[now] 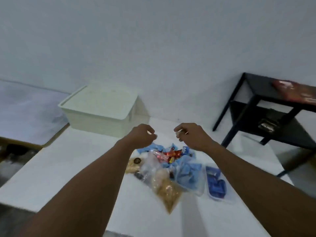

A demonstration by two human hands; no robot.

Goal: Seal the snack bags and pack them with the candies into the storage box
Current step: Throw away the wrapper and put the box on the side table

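A cream storage box (100,109) with its lid on stands at the far left of the white table (59,168). A heap of snacks lies in the middle: a clear bag of tan snacks (168,189), a blue-tinted bag (189,171), blue packets (216,183), red candies (171,154) and a round cookie pack (134,164). My left hand (142,135) and my right hand (189,135) hover above the heap's far edge, fingers curled, a short gap between them. Blur hides whether either pinches something.
A black metal side table (266,106) with a lower shelf stands to the right, a red-brown package (297,93) on top. A grey surface lies beyond the table's left edge. The white wall rises just behind the box.
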